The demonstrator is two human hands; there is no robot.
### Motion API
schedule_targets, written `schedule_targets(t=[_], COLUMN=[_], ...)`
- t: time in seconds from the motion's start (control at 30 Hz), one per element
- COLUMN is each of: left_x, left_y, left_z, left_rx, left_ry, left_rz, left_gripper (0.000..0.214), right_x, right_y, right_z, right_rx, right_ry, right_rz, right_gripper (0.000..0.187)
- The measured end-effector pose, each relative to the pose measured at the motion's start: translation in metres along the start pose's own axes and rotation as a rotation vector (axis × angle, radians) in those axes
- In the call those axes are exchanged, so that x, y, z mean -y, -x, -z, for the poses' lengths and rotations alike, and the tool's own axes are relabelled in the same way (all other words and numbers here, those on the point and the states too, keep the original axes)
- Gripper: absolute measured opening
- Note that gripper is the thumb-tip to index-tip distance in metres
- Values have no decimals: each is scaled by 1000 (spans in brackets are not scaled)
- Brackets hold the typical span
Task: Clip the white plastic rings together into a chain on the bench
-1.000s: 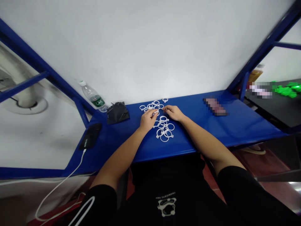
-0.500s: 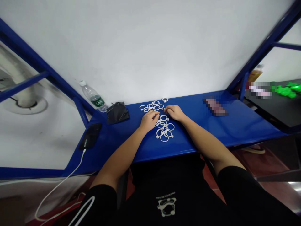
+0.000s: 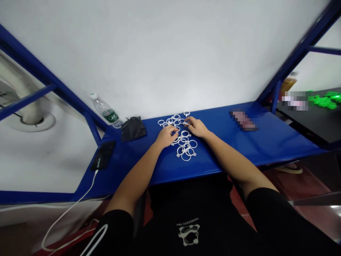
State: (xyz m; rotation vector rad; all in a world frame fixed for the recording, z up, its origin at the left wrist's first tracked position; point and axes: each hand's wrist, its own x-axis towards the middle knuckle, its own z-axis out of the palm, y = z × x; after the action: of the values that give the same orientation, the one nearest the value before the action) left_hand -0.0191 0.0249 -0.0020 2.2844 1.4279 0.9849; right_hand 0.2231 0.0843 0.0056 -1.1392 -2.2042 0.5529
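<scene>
1. We had our left hand (image 3: 165,136) and right hand (image 3: 196,127) on the blue table (image 3: 239,149), curled among the white plastic rings (image 3: 185,145).
2. Each hand seemed to pinch a ring between its fingertips, though the grip was too small to tell for sure.
3. By our reckoning, the near cluster looked linked and finished.
4. The far rings (image 3: 173,120) lay loose, so work remained.

— What is around the work place?
— A blue shelf (image 3: 266,142) with blue frame bars (image 3: 39,73) stands against a plain white wall (image 3: 165,53).
— And on the right?
— A black table (image 3: 314,121), with reddish floor (image 3: 306,185) near it.
</scene>
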Motion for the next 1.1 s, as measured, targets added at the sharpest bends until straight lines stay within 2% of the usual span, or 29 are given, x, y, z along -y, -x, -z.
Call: schedule_targets(t=[0.17, 0.37, 0.6, 0.73, 0.87, 0.97, 1.1], left_x=[-6, -9, -2, 0, 0, 0, 1], left_y=[3, 4, 3, 2, 2, 2, 1], left_z=[2, -1, -4, -6, -7, -8, -8], left_rx=[127, 193, 116, 81, 35, 10, -142], left_ry=[-65, -86, -14, -10, -45, -25, 15], left_rz=[-70, -77, -61, -48, -37, -12, 39], left_gripper=[22, 12, 19, 24, 20, 18, 16], right_x=[-1, 0, -15, -29, -30, -25, -17], right_y=[-1, -1, -5, -12, -17, -16, -13], right_z=[-1, 1, -3, -7, -8, -5, 2], right_rx=[20, -36, -86, 17, 126, 161, 176], right_ry=[50, 25, 113, 191, 246, 286, 301], right_rz=[73, 143, 46, 50, 71, 65, 74], right_gripper=[20, 32, 29, 42, 58, 51, 39])
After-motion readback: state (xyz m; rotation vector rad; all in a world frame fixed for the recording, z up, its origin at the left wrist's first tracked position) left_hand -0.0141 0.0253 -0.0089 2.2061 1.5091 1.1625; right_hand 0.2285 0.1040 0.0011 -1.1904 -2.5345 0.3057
